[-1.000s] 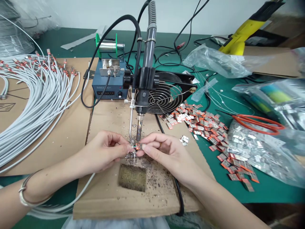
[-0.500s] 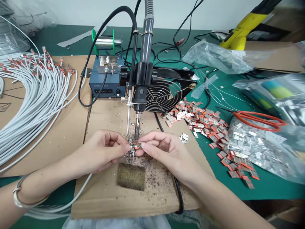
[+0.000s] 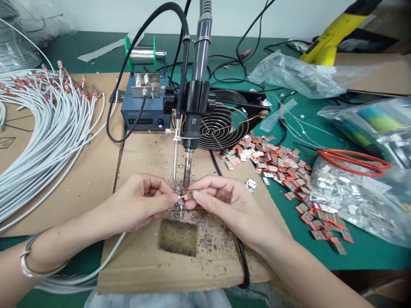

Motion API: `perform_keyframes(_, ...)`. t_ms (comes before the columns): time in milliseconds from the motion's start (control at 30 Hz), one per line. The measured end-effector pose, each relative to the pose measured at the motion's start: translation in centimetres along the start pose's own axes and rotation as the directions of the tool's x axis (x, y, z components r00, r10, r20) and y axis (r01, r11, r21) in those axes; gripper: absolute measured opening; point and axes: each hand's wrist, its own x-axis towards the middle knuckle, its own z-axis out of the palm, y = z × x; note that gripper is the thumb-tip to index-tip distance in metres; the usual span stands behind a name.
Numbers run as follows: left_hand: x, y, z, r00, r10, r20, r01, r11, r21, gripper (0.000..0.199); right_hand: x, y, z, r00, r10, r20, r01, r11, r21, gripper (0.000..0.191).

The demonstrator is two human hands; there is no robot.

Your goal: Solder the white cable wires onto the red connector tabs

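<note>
My left hand (image 3: 149, 203) pinches the end of a white cable (image 3: 112, 252), whose length trails down past the wrist. Between finger and thumb, my right hand (image 3: 221, 203) grips a small USB connector (image 3: 190, 195) with an orange-red part. The cable's thin wire ends meet the connector just below the tip of a soldering iron (image 3: 187, 169), which hangs upright in a clamp. Beside the iron, a curved metal solder feed tube (image 3: 175, 160) ends close to the same spot. My fingertips partly hide the joint.
A brown sponge (image 3: 178, 237) lies on the cardboard (image 3: 138, 265) among solder crumbs. Behind stand a blue solder feeder (image 3: 144, 115) with a solder spool (image 3: 141, 55) and a fan (image 3: 223, 126). Connectors (image 3: 282, 167) are heaped at right, finished-looking white cables (image 3: 54, 137) at left.
The whole view has shifted slightly, so things appear a little further right. Both hands keep their hold on the cable and connector under the iron.
</note>
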Motion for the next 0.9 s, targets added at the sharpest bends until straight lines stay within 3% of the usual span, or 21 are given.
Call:
perform_keyframes(367, 0.23, -0.11, -0.24, 1.000, 0.010, 0.014, -0.010, 1.000, -0.009, 0.021, 0.12, -0.02, 0.16, 1.000, -0.022, 0.009, 0.022, 0.999, -0.033, 0.012)
perform_keyframes(567, 0.60, -0.20, -0.14, 1.000, 0.014, -0.014, -0.015, 0.999, -0.039, 0.032, 0.25, 0.10, 0.23, 0.999, -0.021, -0.025, 0.018, 0.994, -0.109, 0.018)
perform_keyframes(900, 0.50, -0.44, 0.00, 0.997, 0.073, -0.035, -0.070, 0.993, 0.095, 0.020, -0.02, -0.07, 0.27, 0.999, -0.005, -0.041, 0.000, 0.993, -0.114, 0.014)
